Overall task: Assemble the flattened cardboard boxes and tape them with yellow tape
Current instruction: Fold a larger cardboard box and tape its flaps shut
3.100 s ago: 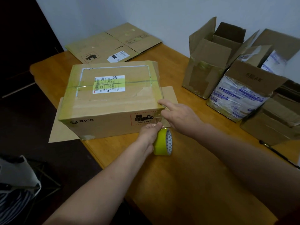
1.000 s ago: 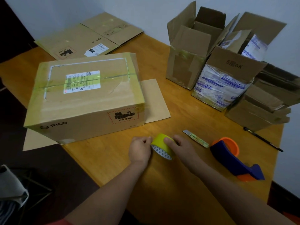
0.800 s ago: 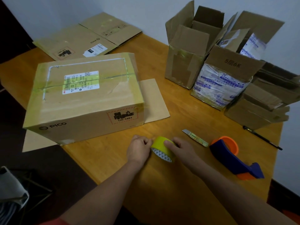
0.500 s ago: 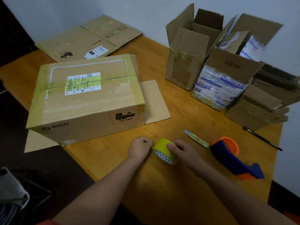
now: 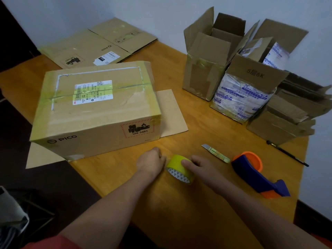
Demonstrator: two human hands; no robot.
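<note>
Head view: yellow tape roll (image 5: pixel 180 168) lies tilted near front edge of worktop (image 5: pixel 179 212), btwn both hands. Right hand (image 5: pixel 199 165) grips roll, fingers curled over rim. Left hand (image 5: pixel 150 163) curled tight vs roll's left side; pinching tape end or just fisted, can't tell. Step, by looks: finding loose end. Do well: steady roll w/ right, pick w/ nail, peel slow so thin film doesn't split. Roll glossy, triangle-print core. Sealed PICO box (image 5: pixel 100 108) at left edge: matte corrugated, shiny taped seams. Flattened boxes (image 5: pixel 93 45) in far-left corner, not yet assembled.
</note>
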